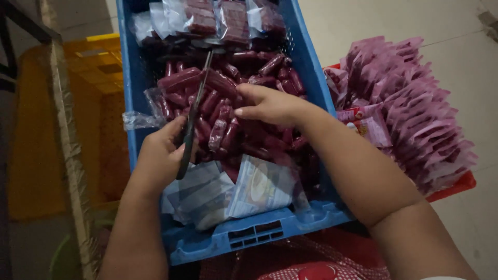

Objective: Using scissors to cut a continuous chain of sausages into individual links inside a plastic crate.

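A blue plastic crate (311, 78) in front of me holds a heap of dark red sausages (270, 67) in clear wrap. My left hand (161, 155) grips a pair of scissors (193, 116) by the handles, blades pointing up over the heap. My right hand (267, 103) rests on the sausages in the middle of the crate, fingers curled over a few of them. Whether it grips one I cannot tell. Clear bags of packed sausages (207, 18) lie at the crate's far end. Flat printed pouches (233, 192) lie at the near end.
A red tray (456, 186) at the right carries a stacked row of pink pouches (410, 103). A yellow crate (98, 67) stands at the left behind a pale post (67, 135). Pale floor shows at the far right.
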